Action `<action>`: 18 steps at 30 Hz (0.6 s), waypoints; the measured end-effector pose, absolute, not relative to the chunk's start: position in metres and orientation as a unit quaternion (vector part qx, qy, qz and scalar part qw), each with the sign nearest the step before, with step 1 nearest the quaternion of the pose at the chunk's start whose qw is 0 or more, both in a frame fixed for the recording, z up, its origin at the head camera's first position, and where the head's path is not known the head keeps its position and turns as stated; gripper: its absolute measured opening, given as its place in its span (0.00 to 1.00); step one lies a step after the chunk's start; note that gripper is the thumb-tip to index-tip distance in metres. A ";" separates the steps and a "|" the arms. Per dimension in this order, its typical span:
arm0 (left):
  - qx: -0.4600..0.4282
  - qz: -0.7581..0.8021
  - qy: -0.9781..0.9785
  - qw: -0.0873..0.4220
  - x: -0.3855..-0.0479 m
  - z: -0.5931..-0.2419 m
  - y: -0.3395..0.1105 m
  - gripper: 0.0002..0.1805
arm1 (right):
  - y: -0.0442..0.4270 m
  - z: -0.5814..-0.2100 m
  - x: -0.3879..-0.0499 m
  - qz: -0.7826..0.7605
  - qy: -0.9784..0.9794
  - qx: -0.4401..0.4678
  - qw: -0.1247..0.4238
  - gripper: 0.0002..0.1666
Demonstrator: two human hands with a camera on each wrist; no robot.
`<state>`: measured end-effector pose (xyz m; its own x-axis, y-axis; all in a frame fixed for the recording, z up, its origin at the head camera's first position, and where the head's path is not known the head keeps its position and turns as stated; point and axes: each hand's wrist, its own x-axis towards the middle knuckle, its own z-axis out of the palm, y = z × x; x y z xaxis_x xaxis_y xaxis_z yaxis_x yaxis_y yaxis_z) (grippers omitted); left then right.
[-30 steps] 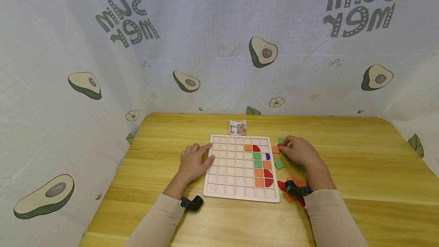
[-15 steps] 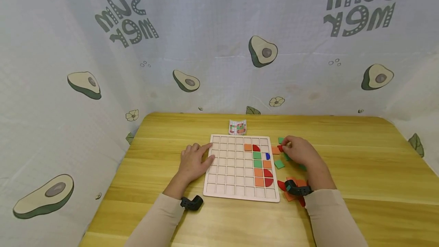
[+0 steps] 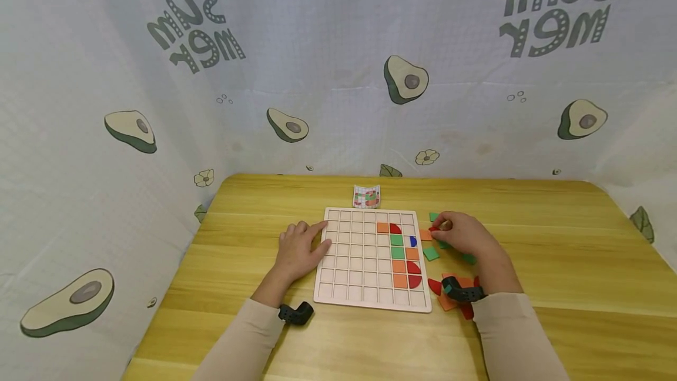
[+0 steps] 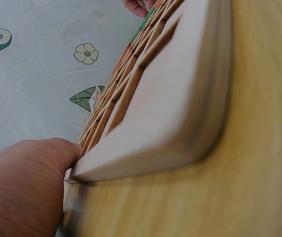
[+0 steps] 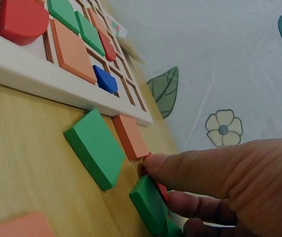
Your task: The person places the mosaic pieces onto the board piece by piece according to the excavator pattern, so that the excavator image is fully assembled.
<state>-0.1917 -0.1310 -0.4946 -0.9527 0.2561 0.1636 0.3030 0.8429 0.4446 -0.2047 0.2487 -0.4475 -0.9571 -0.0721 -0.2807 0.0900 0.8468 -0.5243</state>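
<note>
Left hand rests, fingers relaxed, on the left edge of the board, between the table's side edges; right hand appears to pinch a red piece beyond the board's right edge. Step judged as picking; next move likely calls for lifting clear of the orange tile.

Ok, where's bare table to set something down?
Bare table lies right of the right hand, between the sleeves in front of the board, and left of the picture card. Crowded: the strip right of the board, loose tiles around the right hand.
</note>
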 end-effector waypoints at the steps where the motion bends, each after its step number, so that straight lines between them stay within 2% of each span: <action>1: -0.145 -0.240 -0.959 0.049 -0.192 -0.495 -0.131 0.28 | 0.249 -0.447 -0.204 -0.277 0.950 0.001 0.146 0.15; 6: -0.143 -0.241 -0.959 0.047 -0.192 -0.494 -0.131 0.28 | 0.249 -0.446 -0.203 -0.283 0.948 -0.006 0.146 0.12; 13: -0.142 -0.243 -0.959 0.045 -0.192 -0.495 -0.131 0.28 | 0.251 -0.442 -0.200 -0.258 0.954 0.049 0.144 0.21; 18: -0.143 -0.242 -0.959 0.047 -0.192 -0.495 -0.131 0.28 | 0.254 -0.440 -0.198 -0.235 0.961 0.055 0.135 0.22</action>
